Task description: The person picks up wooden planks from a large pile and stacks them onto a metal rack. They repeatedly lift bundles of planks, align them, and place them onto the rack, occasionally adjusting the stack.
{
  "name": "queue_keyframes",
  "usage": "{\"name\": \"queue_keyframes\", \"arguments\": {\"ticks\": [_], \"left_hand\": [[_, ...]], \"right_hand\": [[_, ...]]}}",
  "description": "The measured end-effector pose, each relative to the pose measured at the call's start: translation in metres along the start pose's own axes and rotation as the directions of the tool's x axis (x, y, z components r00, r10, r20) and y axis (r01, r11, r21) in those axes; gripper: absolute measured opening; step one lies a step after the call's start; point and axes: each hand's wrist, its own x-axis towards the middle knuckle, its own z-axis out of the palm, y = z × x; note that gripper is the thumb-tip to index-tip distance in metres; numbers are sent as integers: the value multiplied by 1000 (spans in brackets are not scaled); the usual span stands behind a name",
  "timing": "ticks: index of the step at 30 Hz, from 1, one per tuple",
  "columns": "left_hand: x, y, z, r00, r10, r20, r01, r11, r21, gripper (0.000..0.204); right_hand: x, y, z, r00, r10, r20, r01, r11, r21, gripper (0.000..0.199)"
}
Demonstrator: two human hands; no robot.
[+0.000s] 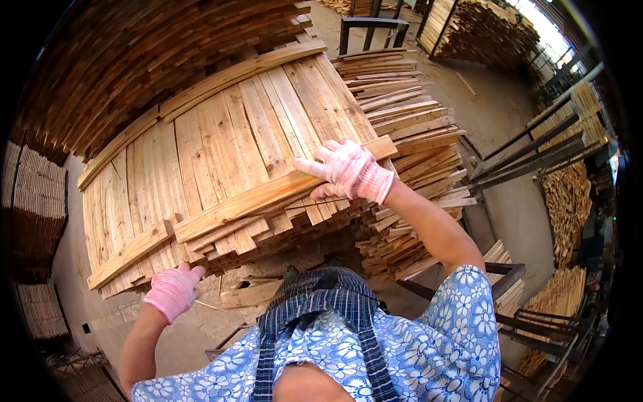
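Pale planks (pixel 191 151) lie side by side in a layer on top of a stack in front of me. A long wooden strip (pixel 244 204) runs across their near ends, beside a shorter strip (pixel 130 254) at the left. My right hand (pixel 348 171), in a pinkish-white glove, is over the long strip near its right end, fingers at its far edge and thumb at its near edge. My left hand (pixel 175 291), in a pink glove, is at the near left edge of the stack, by the plank ends. Its thumb and forefinger are apart, with nothing visible between them.
Another wooden strip (pixel 201 87) crosses the planks' far ends. Behind it rises a tall stack of boards (pixel 161 60). Loose slats (pixel 415 134) are piled to the right, near dark metal frames (pixel 529 151). More bundled boards (pixel 40 194) stand at the left.
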Motion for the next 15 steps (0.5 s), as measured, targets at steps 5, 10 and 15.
{"name": "queue_keyframes", "arguments": {"ticks": [5,10,15], "left_hand": [[21,72,-63,512,250,-822,-704,670,-235,42],[69,179,-71,220,528,-820,-960,265,-87,38],[107,236,-50,245,711,-659,-966,123,-227,33]], "right_hand": [[-12,10,-1,996,72,50,-72,997,-11,79],[-29,-19,1,845,168,-508,-250,963,-97,70],[-157,-104,60,75,851,-519,-736,398,547,56]]}}
